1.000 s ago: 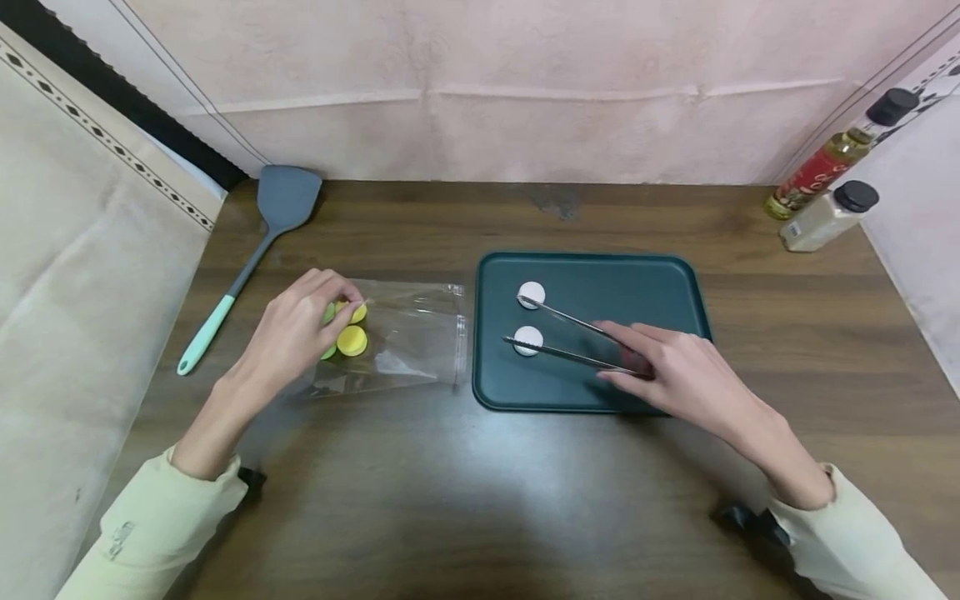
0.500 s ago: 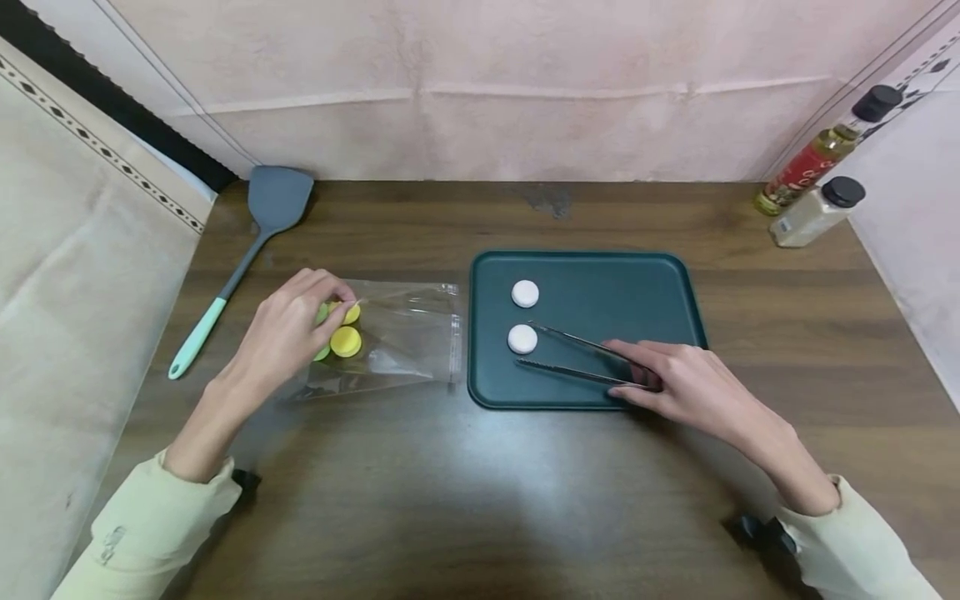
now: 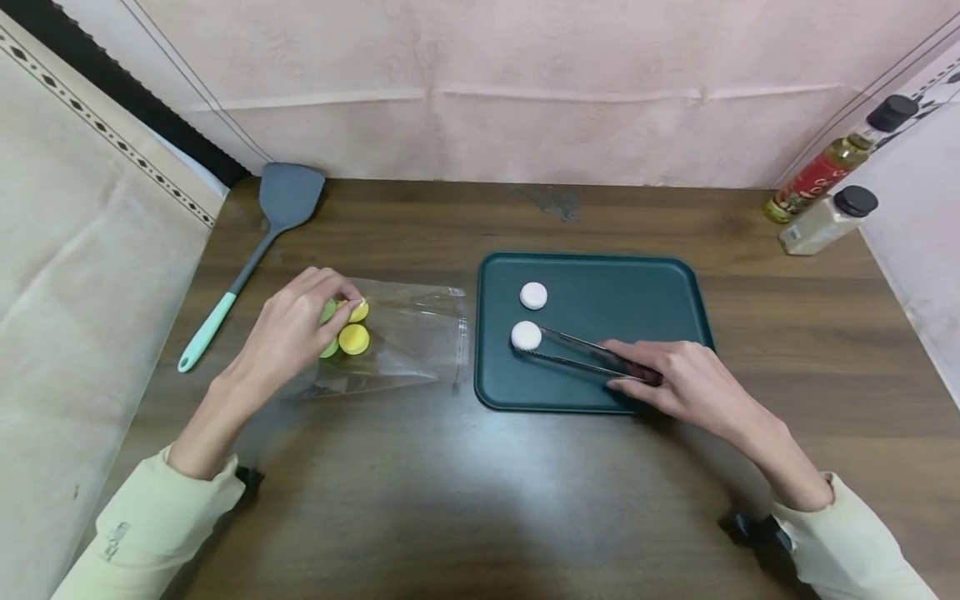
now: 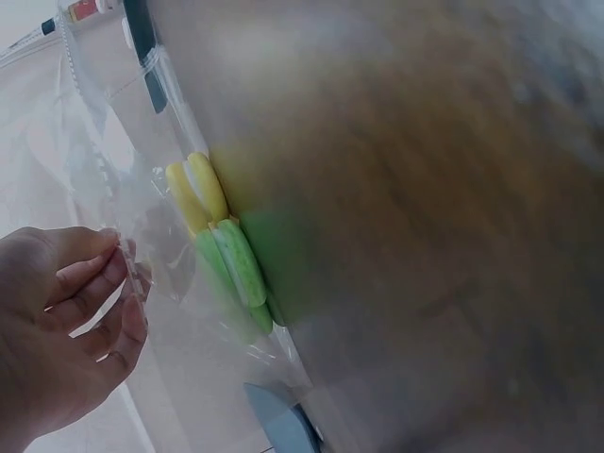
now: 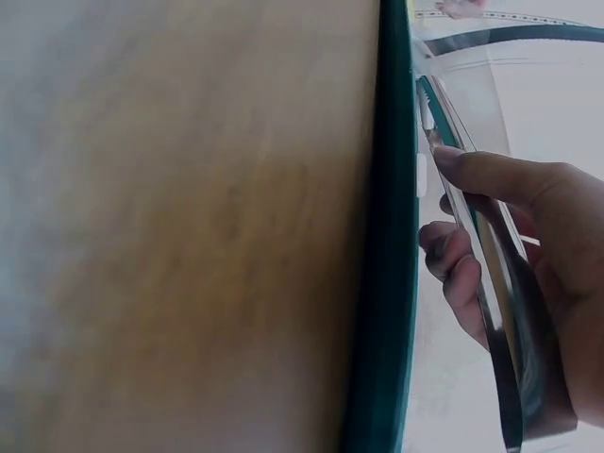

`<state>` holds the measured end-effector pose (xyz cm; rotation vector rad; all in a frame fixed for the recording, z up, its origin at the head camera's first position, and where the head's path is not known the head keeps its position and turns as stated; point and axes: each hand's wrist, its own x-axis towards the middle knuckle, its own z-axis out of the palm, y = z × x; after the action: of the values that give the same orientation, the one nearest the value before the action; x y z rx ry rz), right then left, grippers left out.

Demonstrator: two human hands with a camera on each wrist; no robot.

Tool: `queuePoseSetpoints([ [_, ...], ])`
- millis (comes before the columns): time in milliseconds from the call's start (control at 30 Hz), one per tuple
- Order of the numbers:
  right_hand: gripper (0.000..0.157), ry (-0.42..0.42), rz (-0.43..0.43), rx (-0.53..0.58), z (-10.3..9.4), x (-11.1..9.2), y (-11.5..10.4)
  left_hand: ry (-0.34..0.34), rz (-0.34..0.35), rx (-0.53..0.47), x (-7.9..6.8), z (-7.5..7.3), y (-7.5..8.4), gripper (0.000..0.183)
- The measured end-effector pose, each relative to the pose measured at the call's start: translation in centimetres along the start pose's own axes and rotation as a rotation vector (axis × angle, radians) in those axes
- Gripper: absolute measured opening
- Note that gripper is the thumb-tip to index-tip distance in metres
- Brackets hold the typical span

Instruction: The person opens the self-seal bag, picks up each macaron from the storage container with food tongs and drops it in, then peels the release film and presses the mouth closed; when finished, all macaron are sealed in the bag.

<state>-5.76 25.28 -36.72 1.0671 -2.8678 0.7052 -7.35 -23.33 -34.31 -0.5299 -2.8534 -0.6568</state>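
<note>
My left hand (image 3: 298, 321) pinches the upper edge of a clear plastic zip bag (image 3: 412, 337) lying to the left of a dark green tray (image 3: 622, 292). Inside the bag are yellow macarons (image 3: 354, 339) and green macarons (image 4: 241, 264), partly behind the fingers in the head view. My right hand (image 3: 686, 383) grips metal tongs (image 3: 564, 362) over the tray. The tongs' tips stand on either side of the nearer white macaron (image 3: 526, 336), right at its edge. A second white macaron (image 3: 533, 296) sits behind it on the tray.
A grey spatula (image 3: 291, 196) with a mint handle lies at the back left. At the back right stand an oil bottle (image 3: 817, 177) with a red label and a square jar (image 3: 821, 227) with a black lid. A cloth-covered wall rises behind the table.
The tongs' tips have come down from across both white macarons to around the nearer one, and their arms have drawn closer together. My left hand keeps its pinch on the bag.
</note>
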Motion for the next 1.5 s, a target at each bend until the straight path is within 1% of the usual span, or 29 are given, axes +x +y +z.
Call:
queuePoseSetpoints([
  [333, 0.046, -0.008, 0.000, 0.006, 0.1, 0.6, -0.2, -0.008, -0.005, 0.011, 0.1, -0.1, -0.1, 0.003],
  [533, 0.044, -0.052, 0.023, 0.059, -0.2, 1.8, -1.2, -0.011, -0.010, 0.012, 0.1, -0.3, -0.1, 0.003],
  [633, 0.044, -0.065, 0.005, 0.080, -0.2, 2.8, -1.9, -0.012, -0.008, 0.016, 0.1, -0.4, -0.2, 0.003],
  [800, 0.044, -0.091, -0.023, 0.081, -0.1, 5.1, -3.2, -0.006, 0.005, 0.013, 0.2, -0.5, -0.3, 0.004],
  [1033, 0.047, -0.158, -0.045, 0.129, 1.6, 8.9, -4.8, -0.020, -0.002, 0.005, 0.3, -0.3, -0.2, 0.004],
  [1167, 0.045, -0.199, -0.081, 0.110, 2.6, 11.0, -5.7, -0.029, -0.022, 0.010, 0.2, -0.3, 0.0, 0.004],
  [1300, 0.044, -0.224, -0.107, 0.090, 3.7, 12.3, -6.3, -0.039, -0.027, 0.007, 0.1, -0.2, 0.0, 0.005],
  [1500, 0.044, -0.209, -0.139, 0.083, 4.7, 13.5, -7.2, -0.035, -0.018, 0.007, 0.2, -0.2, 0.0, 0.005],
])
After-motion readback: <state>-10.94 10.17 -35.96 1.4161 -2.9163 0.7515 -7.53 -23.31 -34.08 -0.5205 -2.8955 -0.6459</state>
